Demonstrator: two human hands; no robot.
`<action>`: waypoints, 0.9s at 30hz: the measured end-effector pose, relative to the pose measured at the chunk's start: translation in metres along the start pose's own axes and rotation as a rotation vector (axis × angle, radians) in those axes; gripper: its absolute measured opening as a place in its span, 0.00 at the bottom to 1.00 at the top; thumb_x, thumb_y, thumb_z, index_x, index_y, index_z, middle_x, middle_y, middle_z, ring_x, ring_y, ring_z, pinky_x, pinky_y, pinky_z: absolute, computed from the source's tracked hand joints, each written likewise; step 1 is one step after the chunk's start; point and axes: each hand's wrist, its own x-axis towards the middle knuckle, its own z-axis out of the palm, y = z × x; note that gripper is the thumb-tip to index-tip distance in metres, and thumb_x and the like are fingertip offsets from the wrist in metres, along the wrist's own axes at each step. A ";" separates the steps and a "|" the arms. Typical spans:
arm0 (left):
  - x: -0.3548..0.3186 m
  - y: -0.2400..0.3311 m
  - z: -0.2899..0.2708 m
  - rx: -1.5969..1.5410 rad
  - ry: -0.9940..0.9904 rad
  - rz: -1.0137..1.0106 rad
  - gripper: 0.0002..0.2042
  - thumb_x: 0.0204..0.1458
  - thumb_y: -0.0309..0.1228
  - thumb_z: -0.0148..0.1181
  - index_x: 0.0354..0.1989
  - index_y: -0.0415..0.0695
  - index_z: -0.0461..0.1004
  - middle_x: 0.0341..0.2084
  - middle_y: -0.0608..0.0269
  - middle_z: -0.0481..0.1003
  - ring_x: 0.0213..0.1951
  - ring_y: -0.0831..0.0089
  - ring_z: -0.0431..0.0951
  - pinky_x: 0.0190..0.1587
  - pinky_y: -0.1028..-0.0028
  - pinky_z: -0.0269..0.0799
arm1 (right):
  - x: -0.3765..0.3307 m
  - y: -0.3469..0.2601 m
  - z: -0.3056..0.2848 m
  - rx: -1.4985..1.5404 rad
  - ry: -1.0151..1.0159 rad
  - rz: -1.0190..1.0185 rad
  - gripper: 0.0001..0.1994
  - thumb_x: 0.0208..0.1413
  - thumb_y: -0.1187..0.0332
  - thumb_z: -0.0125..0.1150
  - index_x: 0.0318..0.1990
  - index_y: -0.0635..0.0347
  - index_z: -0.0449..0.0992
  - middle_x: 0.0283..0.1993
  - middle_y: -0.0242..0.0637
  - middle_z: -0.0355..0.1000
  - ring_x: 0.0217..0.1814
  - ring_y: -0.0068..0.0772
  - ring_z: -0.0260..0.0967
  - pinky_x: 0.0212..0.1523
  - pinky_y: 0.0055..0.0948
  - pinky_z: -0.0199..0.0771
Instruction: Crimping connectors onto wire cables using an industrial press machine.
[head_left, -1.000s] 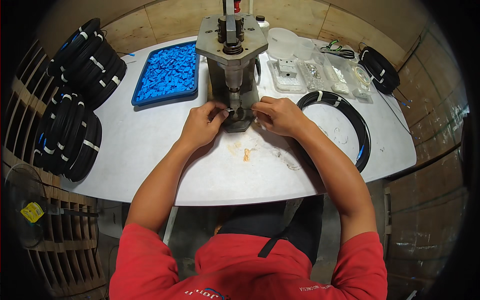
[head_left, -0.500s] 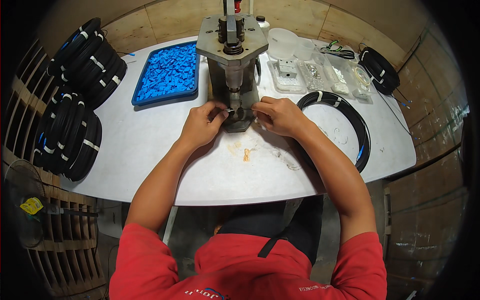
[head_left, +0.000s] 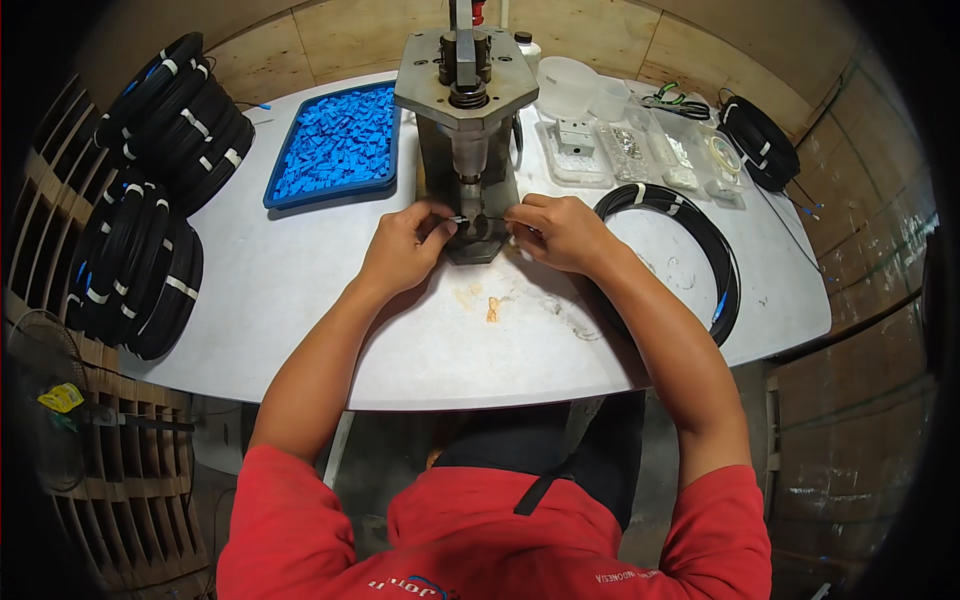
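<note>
A heavy metal bench press stands before me, its ram pointing down at a dark base. Left of the base, my left hand is closed in a pinch on a small dark-and-silver fitting. The fitting reaches in under the ram. From the other side my right hand pinches a thin black cable that points toward the same spot. Whether cable and fitting are joined is too small to make out. A coil of black cable lies beside my right forearm.
A blue tray full of small blue parts sits left of the press. Clear tubs and boxes of small parts stand at the back right. Black cable coils are stacked along the left edge, and another coil lies far right.
</note>
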 end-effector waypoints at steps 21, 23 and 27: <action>0.000 -0.003 0.001 -0.012 -0.004 -0.029 0.13 0.60 0.34 0.65 0.45 0.37 0.82 0.29 0.49 0.83 0.31 0.63 0.84 0.39 0.67 0.78 | 0.001 -0.002 -0.001 -0.017 -0.011 0.014 0.07 0.51 0.71 0.66 0.38 0.55 0.78 0.35 0.36 0.77 0.33 0.46 0.79 0.34 0.41 0.79; 0.000 -0.003 0.001 -0.007 -0.006 -0.031 0.13 0.60 0.34 0.65 0.45 0.37 0.82 0.29 0.49 0.83 0.31 0.63 0.84 0.39 0.67 0.78 | 0.001 -0.002 -0.001 -0.017 -0.013 0.014 0.07 0.51 0.71 0.66 0.39 0.55 0.79 0.35 0.36 0.77 0.34 0.46 0.79 0.34 0.41 0.80; -0.001 -0.005 0.001 -0.011 -0.006 -0.037 0.13 0.60 0.34 0.65 0.45 0.37 0.82 0.30 0.48 0.83 0.32 0.62 0.85 0.40 0.67 0.78 | 0.001 -0.003 -0.001 -0.016 -0.017 0.016 0.08 0.51 0.71 0.66 0.39 0.55 0.79 0.36 0.37 0.77 0.34 0.47 0.79 0.35 0.41 0.80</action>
